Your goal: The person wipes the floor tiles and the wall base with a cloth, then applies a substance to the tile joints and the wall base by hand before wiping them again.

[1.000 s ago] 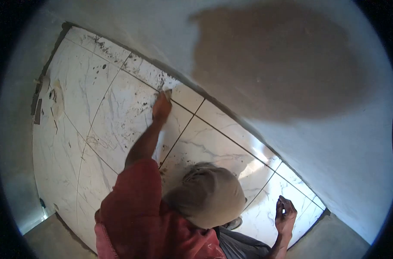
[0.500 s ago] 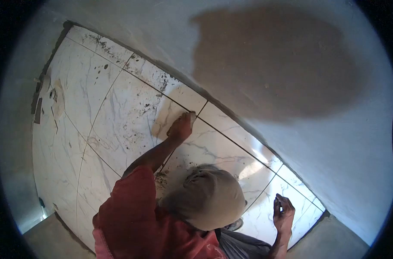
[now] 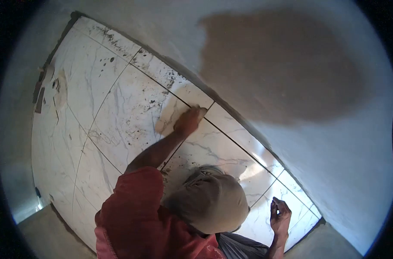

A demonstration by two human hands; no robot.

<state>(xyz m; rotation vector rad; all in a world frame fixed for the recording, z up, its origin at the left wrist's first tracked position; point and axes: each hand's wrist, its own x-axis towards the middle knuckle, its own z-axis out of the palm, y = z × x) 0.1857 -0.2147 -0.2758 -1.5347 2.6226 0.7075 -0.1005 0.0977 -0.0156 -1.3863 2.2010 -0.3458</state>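
Neither my left hand nor my right hand shows in the head view. Below me a co-worker in a brown cap (image 3: 211,205) and red shirt (image 3: 134,211) crouches over marbled white floor tiles (image 3: 110,112). The co-worker's left hand (image 3: 188,121) presses on the floor beside a dark joint line. A small pale thing, too hidden to name, shows at its fingertips. Another hand (image 3: 281,216), seemingly the co-worker's right, is raised at the lower right with its fingers curled; I cannot make out anything in it.
A grey wall (image 3: 326,159) bounds the tiles on the right, with a large shadow (image 3: 283,64) on it. Dark crumbs and smears lie on the tiles along the upper joint. A round hole (image 3: 55,83) is at the left edge, near a dark strip (image 3: 39,100).
The co-worker's left hand has slid slightly up and right along the joint line, towards the crossing of the lines. My view has turned a little clockwise relative to the floor.
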